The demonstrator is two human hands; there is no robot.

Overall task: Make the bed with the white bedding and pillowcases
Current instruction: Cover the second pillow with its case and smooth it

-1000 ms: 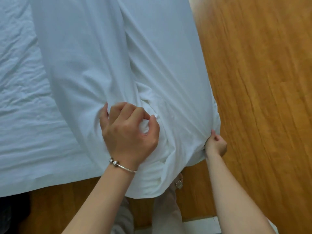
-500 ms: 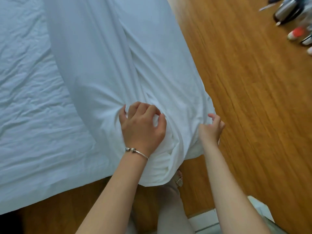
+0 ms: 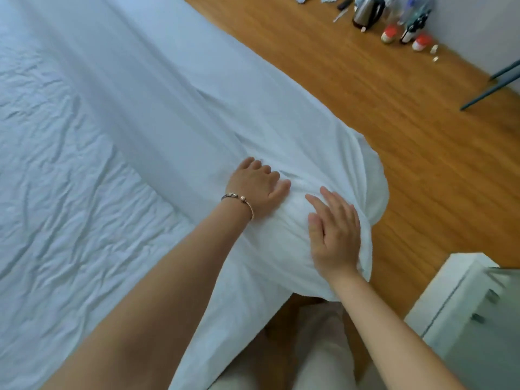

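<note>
A bed corner wrapped in white bedding (image 3: 174,88) is seen from above. The left hand (image 3: 257,184), with a bracelet (image 3: 239,199) at its wrist, and the right hand (image 3: 334,235) are laid flat on the bunched fabric. A kettle (image 3: 367,11) and bottles (image 3: 408,32) stand on the wooden floor (image 3: 365,88).

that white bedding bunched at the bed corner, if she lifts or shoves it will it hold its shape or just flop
The white bedding will probably flop: it already hangs in loose folds over the bed's corner. It looks light, thin cloth creasing around the left hand and right hand lying flat on it. A push would likely wrinkle it rather than slide it whole.
</note>
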